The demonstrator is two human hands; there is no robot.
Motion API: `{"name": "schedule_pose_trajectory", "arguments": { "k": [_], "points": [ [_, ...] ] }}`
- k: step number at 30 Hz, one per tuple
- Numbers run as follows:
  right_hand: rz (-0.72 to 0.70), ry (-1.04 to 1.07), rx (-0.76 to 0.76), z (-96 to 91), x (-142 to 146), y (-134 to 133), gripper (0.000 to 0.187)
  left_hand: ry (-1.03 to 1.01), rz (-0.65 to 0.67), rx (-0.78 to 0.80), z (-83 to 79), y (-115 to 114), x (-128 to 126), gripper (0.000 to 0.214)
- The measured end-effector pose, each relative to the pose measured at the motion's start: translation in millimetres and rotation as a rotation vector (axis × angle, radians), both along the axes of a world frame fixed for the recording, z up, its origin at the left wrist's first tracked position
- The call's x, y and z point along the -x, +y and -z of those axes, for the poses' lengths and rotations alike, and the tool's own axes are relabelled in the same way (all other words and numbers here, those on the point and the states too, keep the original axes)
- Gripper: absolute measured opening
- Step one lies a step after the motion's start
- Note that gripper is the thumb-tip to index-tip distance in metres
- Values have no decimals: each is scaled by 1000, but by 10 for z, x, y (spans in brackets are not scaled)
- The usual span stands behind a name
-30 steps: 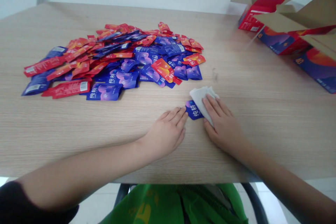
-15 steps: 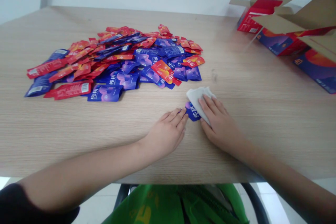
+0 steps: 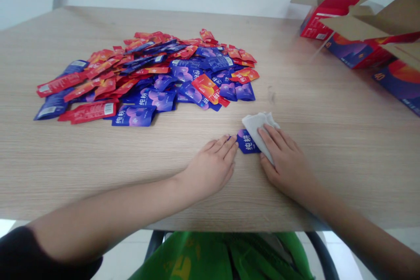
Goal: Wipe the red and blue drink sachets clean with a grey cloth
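Observation:
A blue sachet [image 3: 248, 141] with white lettering and a purple print lies flat on the table in front of me. The extended fingers of my left hand [image 3: 213, 162] rest flat on its left end and cover it. My right hand [image 3: 282, 153] presses a folded white cloth [image 3: 259, 124] onto the sachet's right part, its fingers laid over the cloth and its thumb at the near edge. That end of the sachet is hidden beneath the cloth. Farther away spreads a big heap of red and blue sachets [image 3: 183, 70], overlapping one another.
Opened cartons stand at the far right with flaps raised: a red carton [image 3: 316, 26], a blue and red carton [image 3: 351, 52] and another blue carton [image 3: 398, 85]. A pale wall backs the wooden table [image 3: 114, 153]. The table's near edge runs just before my green-clad lap [image 3: 216, 256].
My right hand and the cloth have slid a little to the right along the sachet, uncovering more of its lettering. My left hand stays at the left end. The view has shifted slightly.

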State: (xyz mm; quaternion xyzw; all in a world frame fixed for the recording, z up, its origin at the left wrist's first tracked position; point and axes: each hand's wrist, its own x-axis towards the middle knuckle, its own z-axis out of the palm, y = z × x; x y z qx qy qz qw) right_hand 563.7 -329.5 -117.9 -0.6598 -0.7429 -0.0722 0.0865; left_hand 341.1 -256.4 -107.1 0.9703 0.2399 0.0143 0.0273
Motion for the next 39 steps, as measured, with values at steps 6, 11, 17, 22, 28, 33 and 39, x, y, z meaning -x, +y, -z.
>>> {"name": "schedule_pose_trajectory", "arguments": {
  "k": [6,11,17,22,28,33,39],
  "points": [
    [141,-7,16,63,-130,-127,61,16,43,-76,0,-16,-10,51],
    [100,-13,-11,68,81,-41,61,-5,65,-109,16,-9,-18,52],
    [-49,-7,-15,25,433,131,61,-9,47,-101,10,-5,-20,50],
    [-87,16,-5,11,401,111,61,-24,33,-49,10,8,-12,50],
    [-17,8,-6,26,145,12,61,-20,23,-8,0,14,-7,50],
    [79,19,4,69,-49,-33,61,-19,23,-19,-1,10,-2,50],
    [42,36,-20,75,69,8,62,-17,23,-32,1,5,-10,50]
  ]
}}
